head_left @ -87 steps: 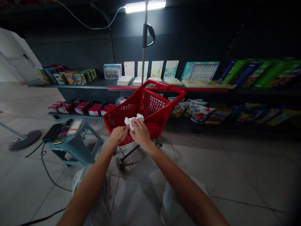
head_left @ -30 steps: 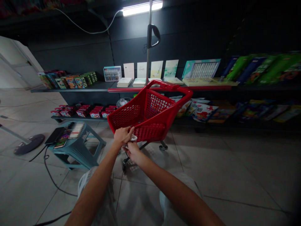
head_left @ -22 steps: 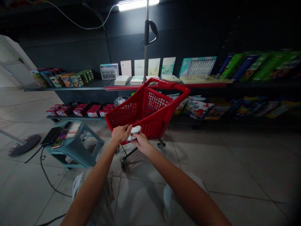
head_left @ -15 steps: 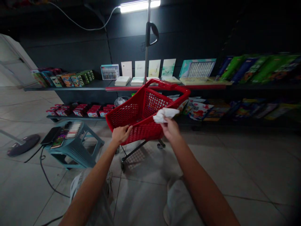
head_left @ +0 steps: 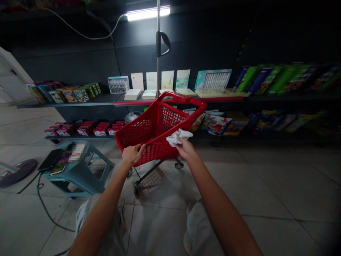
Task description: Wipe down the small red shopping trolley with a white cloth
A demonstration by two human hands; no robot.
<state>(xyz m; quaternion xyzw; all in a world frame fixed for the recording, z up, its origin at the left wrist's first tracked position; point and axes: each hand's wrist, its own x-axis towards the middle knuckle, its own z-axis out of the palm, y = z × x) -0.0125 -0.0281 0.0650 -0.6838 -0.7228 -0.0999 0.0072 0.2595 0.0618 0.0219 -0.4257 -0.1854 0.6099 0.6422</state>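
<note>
A small red plastic shopping cart stands on the tiled floor just in front of me, its handle on the far side. My left hand grips the near rim of its basket, fingers curled over the edge. My right hand pinches a crumpled white cloth and holds it against the right side wall of the basket. Both forearms reach forward over my knees in light trousers.
A teal plastic stool with a phone and booklets on it stands left of the cart, with a cable on the floor. Dark shelves of boxed goods, books and packets run behind. A metal pole rises behind the cart.
My right hand carried the cloth from the near front edge of the basket, beside my left hand, over to the right side wall. My left hand stayed on the rim.
</note>
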